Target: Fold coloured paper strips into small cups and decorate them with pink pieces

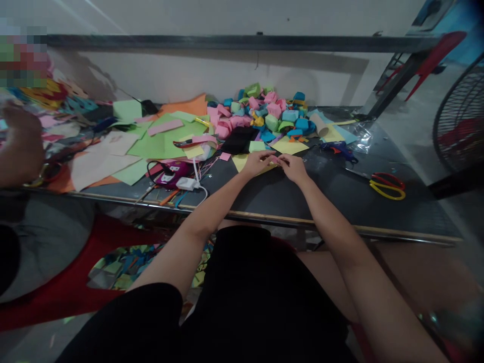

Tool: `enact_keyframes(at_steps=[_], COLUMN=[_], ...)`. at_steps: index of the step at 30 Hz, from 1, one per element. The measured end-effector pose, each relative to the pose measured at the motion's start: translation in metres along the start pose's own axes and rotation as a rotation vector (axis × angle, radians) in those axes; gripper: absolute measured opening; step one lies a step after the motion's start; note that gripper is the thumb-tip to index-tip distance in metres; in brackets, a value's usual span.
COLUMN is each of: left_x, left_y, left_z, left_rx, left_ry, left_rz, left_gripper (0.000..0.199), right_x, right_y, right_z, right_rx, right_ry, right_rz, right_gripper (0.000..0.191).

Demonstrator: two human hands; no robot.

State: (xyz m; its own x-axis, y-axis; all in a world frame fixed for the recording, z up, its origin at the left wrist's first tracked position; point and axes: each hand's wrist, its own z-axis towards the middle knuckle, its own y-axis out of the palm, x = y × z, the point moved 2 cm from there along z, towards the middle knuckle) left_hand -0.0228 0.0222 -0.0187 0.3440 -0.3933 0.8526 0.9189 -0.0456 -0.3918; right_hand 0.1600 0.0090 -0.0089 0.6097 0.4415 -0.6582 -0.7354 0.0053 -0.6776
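Over the dark tabletop, a small pink paper piece is pinched between my two hands. My left hand closes its fingertips on the left side of the piece. From the other side, my right hand grips it between thumb and fingers. The fingers hide part of the piece, so its exact shape cannot be made out. Beneath the hands lies a yellow paper sheet, partly covered by them. Just behind are another yellow sheet and a pale green paper pad. A small pink square rests left of my left hand.
A heap of folded colored paper pieces stands against the wall. To the right are a blue glue gun and scissors. At left are a purple power strip, a white charger, green sheets and another person's arm.
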Motion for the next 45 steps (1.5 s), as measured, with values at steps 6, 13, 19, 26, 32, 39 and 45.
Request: enact_keyframes(at_steps=[6,13,19,26,32,39,45], left_x=[0.0,-0.005,-0.008,-0.007,-0.007,-0.015,-0.019], left_y=[-0.001,-0.002,-0.001,-0.003,-0.007,-0.006,-0.005], left_z=[-0.001,0.0,0.0,0.001,0.001,0.001,0.002], left_rx=[-0.029,-0.032,-0.029,-0.077,-0.1,-0.072,-0.036], left_ry=[0.07,-0.061,-0.065,0.142,0.312,0.365,0.404], left_rz=[0.075,0.086,0.071,0.488,0.601,0.652,0.645], left_gripper=[0.023,0.021,0.023,0.041,0.034,0.026,0.028], right_x=[0.004,0.005,0.004,0.008,0.012,0.008,0.002], right_y=[0.002,0.003,0.002,0.004,0.006,0.005,0.003], right_z=[0.001,0.001,0.002,0.004,0.004,0.004,0.002], right_rx=[-0.004,-0.012,-0.012,-0.003,0.011,-0.002,0.013], right_ry=[0.022,-0.01,-0.018,-0.005,-0.014,-0.011,0.002], right_rz=[0.006,-0.02,-0.003,0.02,0.03,0.019,0.05], right_gripper=[0.023,0.02,0.019,0.017,0.018,0.016,0.019])
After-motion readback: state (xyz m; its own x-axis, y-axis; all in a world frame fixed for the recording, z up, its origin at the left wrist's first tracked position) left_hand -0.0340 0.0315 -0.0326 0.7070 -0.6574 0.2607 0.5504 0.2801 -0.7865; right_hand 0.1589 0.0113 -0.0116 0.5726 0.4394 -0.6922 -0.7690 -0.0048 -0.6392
